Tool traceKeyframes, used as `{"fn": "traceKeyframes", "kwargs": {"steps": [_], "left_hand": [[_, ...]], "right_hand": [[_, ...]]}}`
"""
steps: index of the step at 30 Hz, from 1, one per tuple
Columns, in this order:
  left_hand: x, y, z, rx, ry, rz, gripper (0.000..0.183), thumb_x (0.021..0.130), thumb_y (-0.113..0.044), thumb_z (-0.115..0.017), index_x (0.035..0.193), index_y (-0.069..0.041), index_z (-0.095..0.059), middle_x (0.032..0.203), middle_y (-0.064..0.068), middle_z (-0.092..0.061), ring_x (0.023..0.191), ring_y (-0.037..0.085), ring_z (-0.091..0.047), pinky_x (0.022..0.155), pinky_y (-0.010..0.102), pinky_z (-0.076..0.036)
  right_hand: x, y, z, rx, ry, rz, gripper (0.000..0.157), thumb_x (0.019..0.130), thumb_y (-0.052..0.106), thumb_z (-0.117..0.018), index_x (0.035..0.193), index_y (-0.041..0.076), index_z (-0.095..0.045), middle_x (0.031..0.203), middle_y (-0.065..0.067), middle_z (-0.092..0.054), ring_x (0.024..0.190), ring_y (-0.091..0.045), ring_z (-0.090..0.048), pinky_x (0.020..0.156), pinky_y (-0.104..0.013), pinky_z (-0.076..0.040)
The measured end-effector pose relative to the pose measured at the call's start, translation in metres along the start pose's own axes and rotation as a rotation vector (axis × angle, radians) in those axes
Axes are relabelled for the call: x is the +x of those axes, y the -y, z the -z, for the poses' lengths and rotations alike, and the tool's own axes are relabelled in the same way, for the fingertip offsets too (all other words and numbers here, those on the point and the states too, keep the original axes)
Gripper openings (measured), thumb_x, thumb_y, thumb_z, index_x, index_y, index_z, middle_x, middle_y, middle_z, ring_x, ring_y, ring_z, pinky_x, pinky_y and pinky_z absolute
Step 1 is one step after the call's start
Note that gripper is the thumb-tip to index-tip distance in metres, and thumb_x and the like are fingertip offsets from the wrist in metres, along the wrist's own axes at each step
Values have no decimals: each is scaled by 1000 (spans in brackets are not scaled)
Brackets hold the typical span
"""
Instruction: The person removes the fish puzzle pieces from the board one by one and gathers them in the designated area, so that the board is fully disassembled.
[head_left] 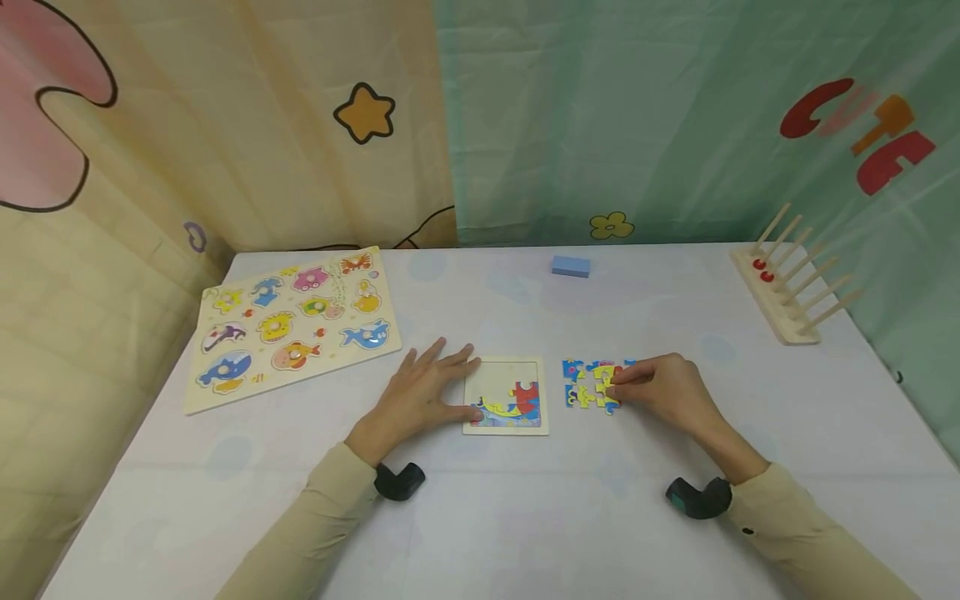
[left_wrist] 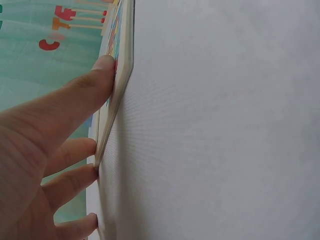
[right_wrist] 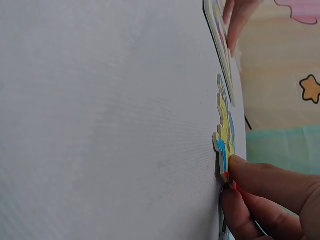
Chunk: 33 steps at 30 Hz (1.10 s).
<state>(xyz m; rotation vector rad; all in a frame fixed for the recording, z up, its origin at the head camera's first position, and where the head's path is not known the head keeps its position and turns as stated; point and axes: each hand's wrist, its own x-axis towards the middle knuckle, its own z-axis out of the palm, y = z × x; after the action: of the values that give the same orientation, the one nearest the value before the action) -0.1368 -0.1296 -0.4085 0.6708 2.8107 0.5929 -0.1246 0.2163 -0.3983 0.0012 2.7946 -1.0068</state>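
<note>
A small wooden jigsaw tray (head_left: 544, 400) lies on the table, its lower part filled with joined blue, yellow and red pieces. My left hand (head_left: 416, 396) spreads its fingers at the tray's left side. In the left wrist view its thumb (left_wrist: 95, 80) rests on the near edge and other fingertips touch the side. To the right of the tray lies a cluster of loose jigsaw pieces (head_left: 582, 395), mostly yellow and blue. At that cluster's right end my right hand (head_left: 670, 390) pinches a jigsaw piece (right_wrist: 226, 175) between thumb and fingers; the fingers partly hide it.
A large peg puzzle board (head_left: 255, 354) with animal shapes lies at the back left. Towards the back edge sits a blue block (head_left: 571, 267). On the far right stands a wooden rack (head_left: 780, 304) of upright sticks, with two red beads. Printed curtains (head_left: 525, 125) hang behind the table.
</note>
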Motion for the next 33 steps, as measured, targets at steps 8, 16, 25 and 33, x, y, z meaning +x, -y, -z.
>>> {"fn": "traceKeyframes", "kwargs": {"steps": [8,16,25,33], "left_hand": [[0,-1,0,-10,2,0,81,76,-50,-81,144,-17,-52,154,0,-39,149,33,-16,116,62,-8],[0,0,0,-3,-2,-3,81,75,-49,-82,143,-16,-53,154,0,-40,149,34,-17,116,62,-9],[0,-1,1,-6,0,-2,81,75,-49,-82,143,-16,-53,154,1,-39,148,34,-17,116,62,-8],[0,-1,1,8,2,0,81,75,-50,-81,143,-16,-53,154,0,-39,149,34,-17,116,62,-8]], "right_hand": [[-1,2,2,-29,6,-27,18,80,27,-80,90,12,-79,88,-3,-75,100,-27,-60,70,-32,-44],[-1,2,2,-45,19,-54,21,79,31,-80,91,13,-79,81,2,-74,98,-25,-61,66,-31,-43],[0,7,4,-49,-36,3,19,83,30,-77,94,14,-79,92,-4,-74,93,-24,-61,63,-31,-43],[7,29,-14,51,-2,122,16,84,17,-75,96,9,-78,80,0,-69,71,-18,-55,55,-27,-43]]}}
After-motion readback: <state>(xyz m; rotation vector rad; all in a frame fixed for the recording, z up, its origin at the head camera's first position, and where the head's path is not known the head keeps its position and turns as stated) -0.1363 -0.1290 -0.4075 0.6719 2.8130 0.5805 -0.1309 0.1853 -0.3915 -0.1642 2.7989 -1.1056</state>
